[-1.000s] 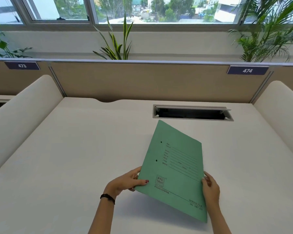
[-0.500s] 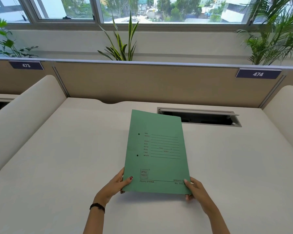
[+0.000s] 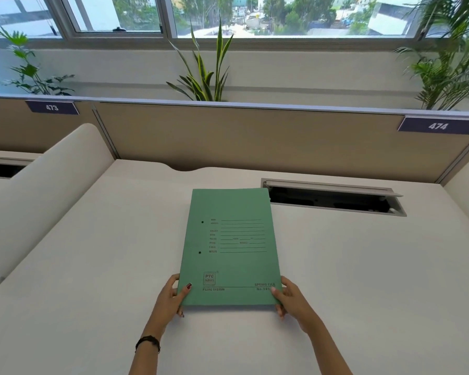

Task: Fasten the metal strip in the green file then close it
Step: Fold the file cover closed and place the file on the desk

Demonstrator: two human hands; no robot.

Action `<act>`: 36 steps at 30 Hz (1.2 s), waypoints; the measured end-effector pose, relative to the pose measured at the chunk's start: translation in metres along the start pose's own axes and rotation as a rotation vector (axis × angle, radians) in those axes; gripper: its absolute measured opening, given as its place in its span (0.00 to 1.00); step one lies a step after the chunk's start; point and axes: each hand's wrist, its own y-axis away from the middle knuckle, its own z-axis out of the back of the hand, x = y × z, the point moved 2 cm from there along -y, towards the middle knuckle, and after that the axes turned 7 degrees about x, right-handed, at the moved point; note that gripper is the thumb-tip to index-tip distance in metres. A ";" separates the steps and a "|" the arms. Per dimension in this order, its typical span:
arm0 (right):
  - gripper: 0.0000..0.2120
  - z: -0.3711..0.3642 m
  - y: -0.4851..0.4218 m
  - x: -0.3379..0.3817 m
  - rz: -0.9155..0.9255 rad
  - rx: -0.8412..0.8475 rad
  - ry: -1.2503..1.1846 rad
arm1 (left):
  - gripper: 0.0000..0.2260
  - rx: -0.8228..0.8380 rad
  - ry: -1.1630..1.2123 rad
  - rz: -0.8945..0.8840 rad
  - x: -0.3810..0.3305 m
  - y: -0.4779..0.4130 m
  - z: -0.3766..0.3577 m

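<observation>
The green file (image 3: 232, 247) is shut, front cover up, squared to me over the middle of the white desk (image 3: 363, 280). Printed form lines and two punch holes show on its cover. My left hand (image 3: 173, 299) grips its near left corner, thumb on top. At the near right corner my right hand (image 3: 289, 299) holds it the same way. Whether the file rests flat on the desk or hovers just above it I cannot tell. The metal strip is hidden from view.
An open cable slot (image 3: 333, 197) is cut into the desk just behind and right of the file. Beige partition panels (image 3: 255, 139) close off the back, with rounded white dividers (image 3: 46, 190) at both sides. Plants stand beyond the partition under the windows.
The file was tilted and turned to the right a second ago; both hands have swung it straight and lowered it toward the desk.
</observation>
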 end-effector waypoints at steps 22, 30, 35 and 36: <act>0.28 0.007 -0.133 0.053 -0.035 -0.140 0.167 | 0.05 -0.328 0.336 0.027 -0.021 -0.130 0.038; 0.27 0.014 -0.153 0.061 -0.050 -0.164 0.334 | 0.04 -0.418 0.218 0.062 -0.029 -0.150 0.041; 0.27 0.015 -0.151 0.058 -0.042 -0.166 0.459 | 0.05 -0.439 0.224 0.047 -0.036 -0.141 0.039; 0.26 0.015 -0.147 0.056 -0.046 -0.178 0.464 | 0.08 -0.441 0.216 0.037 -0.038 -0.138 0.037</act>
